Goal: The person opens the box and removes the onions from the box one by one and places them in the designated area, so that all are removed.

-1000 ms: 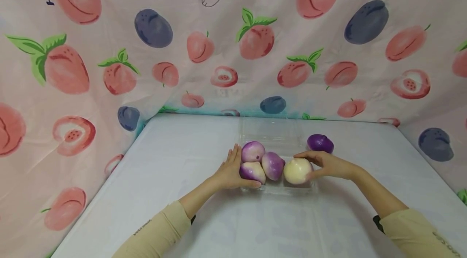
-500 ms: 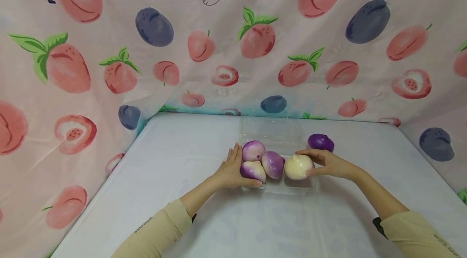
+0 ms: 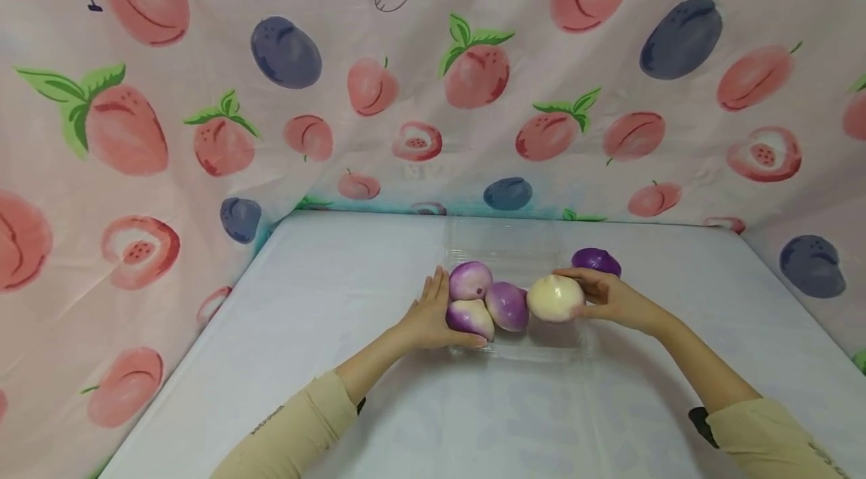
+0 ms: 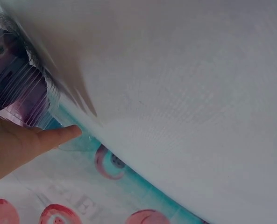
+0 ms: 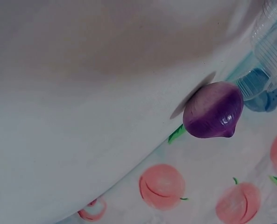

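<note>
Cream onion, pinched by right hand, between thumb and fingers

The person wears light khaki sleeves, the left sleeve and the right sleeve alike, in plain, matte cloth with a few soft creases. Each ends partway along the forearm in a straight edge. Small dark letters run near the outer side of the left one, with similar print on the right, too small to read. A small black piece peeks out at the left sleeve's end, and a larger black tab at the right. The left hand and right hand are bare
</note>
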A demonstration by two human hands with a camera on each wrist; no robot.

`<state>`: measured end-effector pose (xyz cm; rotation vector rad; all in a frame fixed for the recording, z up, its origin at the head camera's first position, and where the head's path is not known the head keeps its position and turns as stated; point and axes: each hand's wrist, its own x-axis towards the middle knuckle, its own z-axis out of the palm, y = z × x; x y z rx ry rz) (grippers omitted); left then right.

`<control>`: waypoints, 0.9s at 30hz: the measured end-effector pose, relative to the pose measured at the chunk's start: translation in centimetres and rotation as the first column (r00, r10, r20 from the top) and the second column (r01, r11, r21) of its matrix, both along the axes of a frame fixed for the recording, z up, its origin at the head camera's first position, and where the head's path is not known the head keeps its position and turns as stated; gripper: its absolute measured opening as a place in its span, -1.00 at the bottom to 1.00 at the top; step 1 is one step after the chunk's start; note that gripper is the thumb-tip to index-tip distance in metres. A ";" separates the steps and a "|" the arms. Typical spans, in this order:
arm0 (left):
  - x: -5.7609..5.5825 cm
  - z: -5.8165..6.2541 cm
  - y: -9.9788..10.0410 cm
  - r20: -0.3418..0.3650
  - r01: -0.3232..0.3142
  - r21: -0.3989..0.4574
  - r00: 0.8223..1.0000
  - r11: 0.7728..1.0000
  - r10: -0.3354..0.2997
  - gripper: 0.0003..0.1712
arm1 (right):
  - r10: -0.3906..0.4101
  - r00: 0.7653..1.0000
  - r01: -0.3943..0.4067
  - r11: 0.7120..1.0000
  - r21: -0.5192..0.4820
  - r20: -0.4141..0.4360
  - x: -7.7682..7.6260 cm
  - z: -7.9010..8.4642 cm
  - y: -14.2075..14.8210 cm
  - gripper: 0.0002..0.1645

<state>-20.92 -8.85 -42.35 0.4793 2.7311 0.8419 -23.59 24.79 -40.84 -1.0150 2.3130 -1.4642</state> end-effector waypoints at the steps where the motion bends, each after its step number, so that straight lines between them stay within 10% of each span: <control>1: 0.0 0.0 0.0 -0.001 -0.001 -0.004 1.000 1.000 0.001 0.50 | -0.008 1.000 0.008 1.000 -0.007 -0.008 0.1 0.0 0.0 -0.30; 27: 0.2 0.2 0.0 -0.015 -0.003 -0.006 1.000 1.000 0.003 0.48 | -0.279 0.954 0.281 0.960 0.007 -0.107 1.0 0.5 3.4 -0.29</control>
